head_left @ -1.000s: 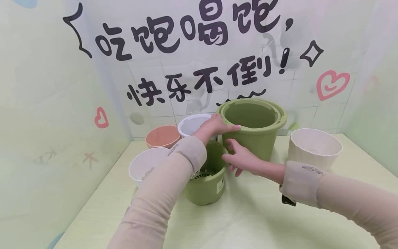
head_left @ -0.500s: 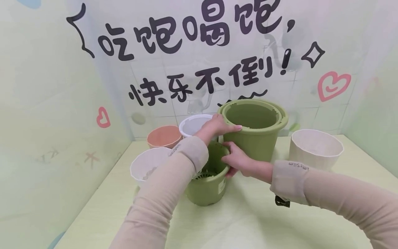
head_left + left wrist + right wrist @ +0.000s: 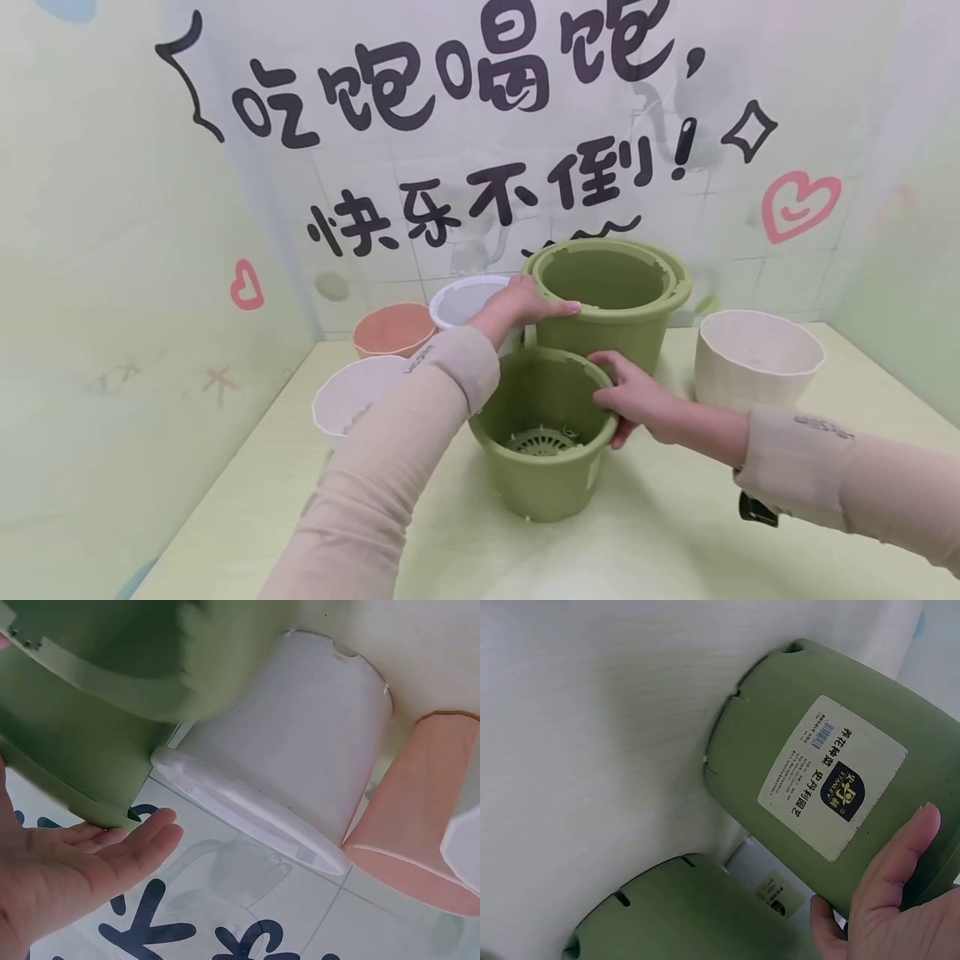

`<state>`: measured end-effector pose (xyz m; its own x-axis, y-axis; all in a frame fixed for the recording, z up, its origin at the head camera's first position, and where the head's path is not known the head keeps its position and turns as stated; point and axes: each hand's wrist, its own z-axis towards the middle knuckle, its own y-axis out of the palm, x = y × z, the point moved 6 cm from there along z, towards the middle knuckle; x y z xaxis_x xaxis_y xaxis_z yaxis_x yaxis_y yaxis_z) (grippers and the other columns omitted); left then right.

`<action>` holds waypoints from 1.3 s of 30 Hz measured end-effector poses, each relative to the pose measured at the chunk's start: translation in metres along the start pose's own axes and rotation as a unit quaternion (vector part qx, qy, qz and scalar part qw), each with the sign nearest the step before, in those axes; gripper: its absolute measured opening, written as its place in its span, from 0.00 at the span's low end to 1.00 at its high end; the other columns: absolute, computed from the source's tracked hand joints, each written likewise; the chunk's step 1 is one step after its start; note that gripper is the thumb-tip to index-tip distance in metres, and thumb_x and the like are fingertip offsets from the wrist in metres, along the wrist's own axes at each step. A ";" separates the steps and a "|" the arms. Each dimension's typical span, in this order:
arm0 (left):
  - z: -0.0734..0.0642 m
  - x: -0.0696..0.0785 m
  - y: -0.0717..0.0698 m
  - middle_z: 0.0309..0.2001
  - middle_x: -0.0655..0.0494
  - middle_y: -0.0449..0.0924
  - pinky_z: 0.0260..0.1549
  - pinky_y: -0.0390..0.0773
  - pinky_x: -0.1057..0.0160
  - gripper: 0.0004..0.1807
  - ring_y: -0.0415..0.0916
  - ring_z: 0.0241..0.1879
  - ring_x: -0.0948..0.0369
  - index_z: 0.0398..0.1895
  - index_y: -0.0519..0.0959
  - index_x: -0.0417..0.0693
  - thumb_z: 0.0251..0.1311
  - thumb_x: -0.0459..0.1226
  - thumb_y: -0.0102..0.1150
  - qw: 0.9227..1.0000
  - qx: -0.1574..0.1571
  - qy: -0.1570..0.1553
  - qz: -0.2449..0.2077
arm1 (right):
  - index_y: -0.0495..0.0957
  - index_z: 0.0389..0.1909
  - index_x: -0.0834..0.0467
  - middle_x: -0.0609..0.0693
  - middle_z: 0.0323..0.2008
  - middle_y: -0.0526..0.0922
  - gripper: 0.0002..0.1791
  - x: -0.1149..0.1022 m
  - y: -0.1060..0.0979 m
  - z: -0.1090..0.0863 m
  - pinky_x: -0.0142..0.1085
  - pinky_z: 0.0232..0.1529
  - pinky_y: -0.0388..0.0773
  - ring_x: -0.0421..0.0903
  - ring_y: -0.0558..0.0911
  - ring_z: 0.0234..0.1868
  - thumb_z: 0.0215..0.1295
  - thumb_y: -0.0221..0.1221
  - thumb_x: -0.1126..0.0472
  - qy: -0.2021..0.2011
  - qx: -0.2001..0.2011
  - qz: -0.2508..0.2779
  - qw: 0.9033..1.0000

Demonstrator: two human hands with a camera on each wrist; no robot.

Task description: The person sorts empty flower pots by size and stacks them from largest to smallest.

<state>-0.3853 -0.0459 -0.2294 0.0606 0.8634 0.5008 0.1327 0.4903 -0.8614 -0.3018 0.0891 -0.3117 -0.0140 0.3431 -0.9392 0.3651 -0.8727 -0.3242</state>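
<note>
My right hand [image 3: 641, 402] holds a smaller green flowerpot [image 3: 540, 492] by the right side of its rim; slots show in its floor. A pale printed label [image 3: 832, 776] on its side faces the right wrist camera. Behind it stands a large green flowerpot [image 3: 600, 335], whose double rim shows another green pot nested inside. On the left of that rim rests my left hand [image 3: 525, 302], thumb stretched along the front edge. In the left wrist view, the fingers [image 3: 142, 840] lie straight against the rim.
Left of the green pots stand a white round pot [image 3: 468, 302], an orange pot [image 3: 393, 329] and a white faceted pot [image 3: 352, 398], partly hidden by my left sleeve. A cream faceted pot [image 3: 738, 379] stands at the right. A printed wall backs the table [image 3: 660, 550].
My right hand has closed on the smaller green pot's rim and drawn the pot to the right and nearer. My left hand stays at the large pot's rim.
</note>
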 end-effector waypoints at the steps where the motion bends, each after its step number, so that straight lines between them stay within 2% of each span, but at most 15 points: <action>1: 0.000 0.000 0.000 0.65 0.44 0.59 0.60 0.64 0.57 0.52 0.63 0.61 0.49 0.66 0.57 0.37 0.45 0.62 0.61 1.000 0.001 0.000 -0.003 | 0.46 0.65 0.63 0.65 0.36 0.76 0.37 0.001 -0.003 -0.004 0.35 0.12 0.76 0.43 0.76 0.10 0.53 0.46 0.72 -0.003 -0.002 0.001 1.000; 6: 0.001 -0.001 0.001 0.64 0.43 0.59 0.60 0.64 0.58 0.52 0.63 0.60 0.49 0.65 0.58 0.36 0.45 0.62 0.61 1.000 0.003 0.005 -0.004 | 0.45 0.66 0.63 0.65 0.42 0.75 0.38 0.009 -0.019 -0.023 0.37 0.13 0.76 0.44 0.77 0.12 0.53 0.46 0.72 -0.010 -0.006 0.003 1.000; 9: 0.001 -0.001 0.002 0.64 0.42 0.59 0.61 0.63 0.58 0.52 0.63 0.61 0.49 0.65 0.57 0.36 0.45 0.62 0.61 1.000 0.002 0.008 -0.003 | 0.44 0.66 0.63 0.65 0.41 0.76 0.38 0.012 -0.027 -0.033 0.38 0.14 0.77 0.45 0.78 0.13 0.53 0.46 0.71 -0.012 -0.009 0.001 1.000; 17: 0.004 -0.004 0.000 0.64 0.42 0.59 0.60 0.64 0.56 0.51 0.63 0.60 0.48 0.65 0.59 0.38 0.46 0.64 0.58 1.000 0.000 0.018 0.019 | 0.47 0.67 0.62 0.62 0.42 0.75 0.37 -0.003 -0.053 -0.054 0.39 0.13 0.76 0.47 0.79 0.15 0.54 0.46 0.71 -0.027 -0.001 -0.001 1.000; 22: 0.004 -0.006 0.000 0.64 0.42 0.59 0.60 0.65 0.55 0.51 0.63 0.60 0.48 0.65 0.58 0.38 0.46 0.64 0.57 1.000 -0.003 0.018 0.020 | 0.47 0.67 0.61 0.61 0.41 0.75 0.37 -0.021 -0.071 -0.062 0.39 0.12 0.75 0.47 0.80 0.15 0.53 0.46 0.72 -0.035 0.007 -0.018 0.999; 27: 0.004 -0.004 0.000 0.64 0.42 0.59 0.59 0.66 0.55 0.50 0.64 0.60 0.48 0.65 0.58 0.37 0.48 0.63 0.56 0.999 -0.004 0.027 0.027 | 0.48 0.67 0.60 0.56 0.32 0.81 0.37 -0.039 -0.092 -0.064 0.37 0.11 0.74 0.46 0.80 0.15 0.54 0.46 0.73 -0.039 0.014 -0.031 0.999; 32: 0.004 -0.002 0.000 0.65 0.41 0.57 0.59 0.65 0.52 0.43 0.63 0.60 0.49 0.65 0.58 0.35 0.55 0.57 0.53 0.998 -0.008 0.038 0.039 | 0.59 0.59 0.51 0.51 0.20 0.81 0.30 -0.060 -0.121 -0.060 0.32 0.10 0.72 0.42 0.78 0.12 0.55 0.46 0.74 -0.035 0.031 -0.019 0.999; 35: 0.004 -0.002 0.001 0.63 0.41 0.58 0.58 0.66 0.54 0.39 0.65 0.58 0.50 0.62 0.60 0.35 0.55 0.53 0.53 0.998 -0.005 0.039 0.043 | 0.62 0.55 0.47 0.47 0.17 0.80 0.27 -0.080 -0.139 -0.054 0.31 0.11 0.73 0.40 0.76 0.12 0.57 0.45 0.73 -0.036 0.046 -0.026 0.998; 39: 0.003 -0.002 0.000 0.59 0.43 0.65 0.56 0.69 0.57 0.34 0.69 0.52 0.52 0.56 0.66 0.36 0.52 0.50 0.55 0.998 0.011 0.040 0.040 | 0.55 0.65 0.55 0.44 0.15 0.77 0.31 -0.111 -0.160 -0.041 0.30 0.14 0.74 0.38 0.75 0.12 0.58 0.44 0.71 -0.027 0.068 -0.052 0.996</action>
<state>-0.3888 -0.0474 -0.2304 0.1493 0.8878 0.4353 0.1019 0.4241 -0.8999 -0.3202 0.2049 -0.1510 -0.0969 0.4189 -0.9029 0.2294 -0.8733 -0.4298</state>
